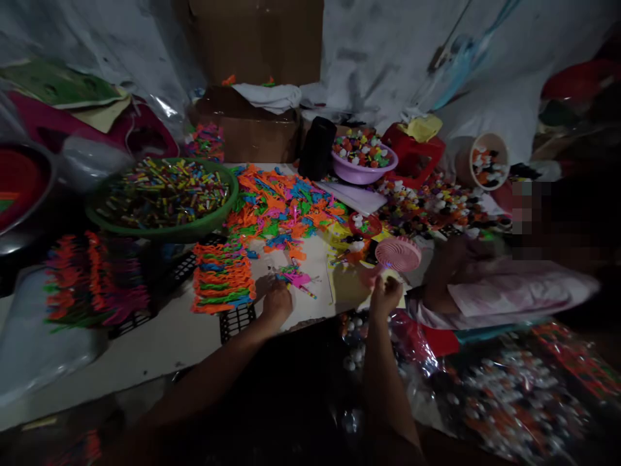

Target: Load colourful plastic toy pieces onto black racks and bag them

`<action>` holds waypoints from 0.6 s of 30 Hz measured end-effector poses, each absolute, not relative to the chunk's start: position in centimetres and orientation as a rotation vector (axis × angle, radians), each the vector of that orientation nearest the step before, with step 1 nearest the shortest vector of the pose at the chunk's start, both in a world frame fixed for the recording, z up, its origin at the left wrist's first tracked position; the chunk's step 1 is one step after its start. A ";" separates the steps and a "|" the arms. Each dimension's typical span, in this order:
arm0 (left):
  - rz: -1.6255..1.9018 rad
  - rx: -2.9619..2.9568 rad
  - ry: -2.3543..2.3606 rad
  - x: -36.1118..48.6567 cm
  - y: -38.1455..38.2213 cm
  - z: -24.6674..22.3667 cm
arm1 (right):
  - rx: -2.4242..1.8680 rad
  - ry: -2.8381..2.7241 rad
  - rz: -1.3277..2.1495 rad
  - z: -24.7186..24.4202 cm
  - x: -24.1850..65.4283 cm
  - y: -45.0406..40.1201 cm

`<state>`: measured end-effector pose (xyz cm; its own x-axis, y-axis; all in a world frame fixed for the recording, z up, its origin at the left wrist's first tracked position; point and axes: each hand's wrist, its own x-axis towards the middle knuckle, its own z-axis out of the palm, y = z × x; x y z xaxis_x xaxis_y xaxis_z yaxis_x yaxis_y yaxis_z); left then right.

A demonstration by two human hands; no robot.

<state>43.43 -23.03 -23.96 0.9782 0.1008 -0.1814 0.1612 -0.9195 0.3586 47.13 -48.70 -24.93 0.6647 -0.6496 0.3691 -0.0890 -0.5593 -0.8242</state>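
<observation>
My left hand (277, 303) rests at the front of the white table (310, 255), fingers curled at a small group of colourful plastic pieces. Among them are a pink piece (299, 277) and a thin striped stick (308, 292). What its fingertips grip is too dark to make out. My right hand (387, 296) is closed just in front of a round pink fan (398, 254), above a yellow sheet (347, 285). Whatever is between its fingers is hidden. Beyond my left hand lies a loose heap of orange, green, blue and pink plastic pieces (286, 204).
Neat stacks of coloured pieces (223, 277) stand to the left, near a green basin (228, 200) of small striped tubes. A purple bowl (363, 171) and a pile of small figures (436, 204) are at back right. Another person's sleeve (514, 294) reaches in from the right.
</observation>
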 end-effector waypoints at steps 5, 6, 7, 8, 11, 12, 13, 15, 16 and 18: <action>-0.324 2.750 0.203 43.1 -22.9 -23.7 | -2.016 0.556 -0.767 -25.1 49.5 -51.0; -0.343 2.751 0.200 43.0 -22.8 -23.7 | -2.020 0.547 -0.743 -25.3 49.6 -50.7; -0.357 2.752 0.191 42.8 -22.6 -23.6 | -2.019 0.543 -0.728 -25.5 49.6 -50.3; -0.366 2.755 0.176 42.5 -22.5 -23.6 | -2.011 0.540 -0.723 -25.7 49.5 -49.9; -0.369 2.759 0.116 41.8 -22.1 -23.4 | -1.959 0.518 -0.726 -26.2 49.3 -49.4; -0.367 2.759 0.101 41.5 -22.0 -23.3 | -1.939 0.509 -0.734 -26.2 49.4 -49.3; -0.366 2.758 0.090 41.4 -21.9 -23.3 | -1.927 0.501 -0.743 -26.2 49.5 -49.4; -0.370 2.747 0.076 41.1 -21.7 -23.3 | -1.860 0.453 -0.760 -25.9 49.7 -49.4; -0.374 2.737 0.072 41.0 -21.7 -23.3 | -1.811 0.419 -0.764 -25.7 49.8 -49.4; -0.385 2.711 0.069 41.0 -21.6 -23.3 | -1.718 0.353 -0.759 -25.1 50.0 -49.2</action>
<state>40.96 -21.60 -23.28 0.9608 -0.0074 -0.2772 0.1027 -0.9190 0.3807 49.97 -49.23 -25.12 0.7445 -0.5954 0.3021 0.1529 -0.2885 -0.9452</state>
